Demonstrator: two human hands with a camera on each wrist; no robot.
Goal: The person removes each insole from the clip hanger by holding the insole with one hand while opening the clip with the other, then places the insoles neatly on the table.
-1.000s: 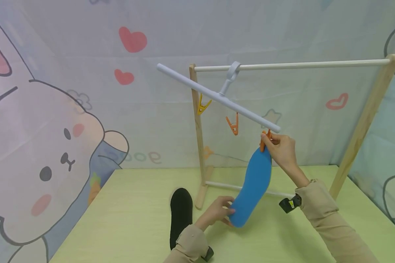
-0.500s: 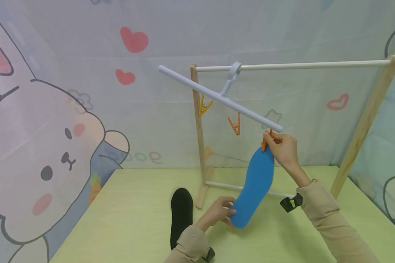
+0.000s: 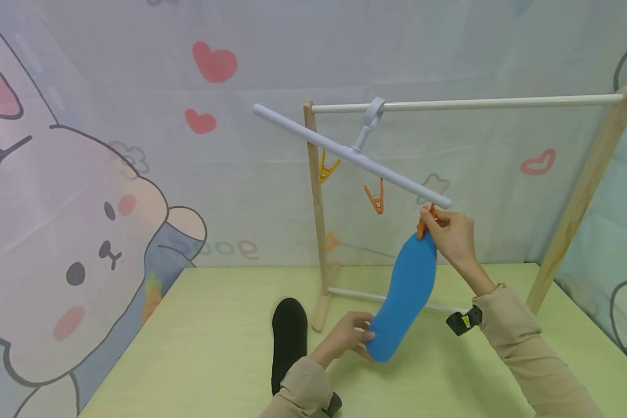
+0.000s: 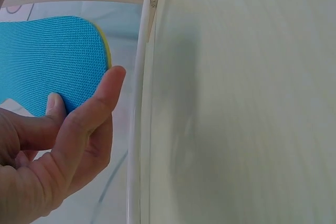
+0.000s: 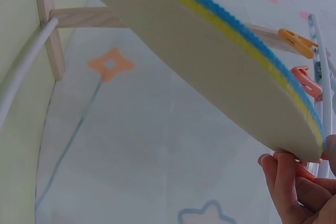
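Observation:
A blue insole (image 3: pixel 404 290) with a pale underside (image 5: pixel 220 72) and a thin yellow layer along its edge hangs slantwise in front of the rack. My left hand (image 3: pixel 345 337) pinches its lower end, with the thumb on the blue face (image 4: pixel 58 56). At the upper end, my right hand (image 3: pixel 453 235) pinches an orange clip (image 3: pixel 421 231) right at the insole's tip. This clip sits under the near end of a white hanger bar (image 3: pixel 313 137), partly hidden by my fingers. An orange clip (image 3: pixel 379 204) and a yellow clip (image 3: pixel 323 174) hang farther along the bar.
The hanger hooks over the white top rail (image 3: pixel 491 103) of a wooden-legged rack (image 3: pixel 580 203). A black insole (image 3: pixel 289 337) lies on the pale green table (image 3: pixel 198 342), left of my left forearm. A printed cloth (image 3: pixel 271 232) backs the table.
Both hands keep their grip. The hanger's near end, the right hand and the insole's upper end have shifted slightly right, along with a small shift of the whole view.

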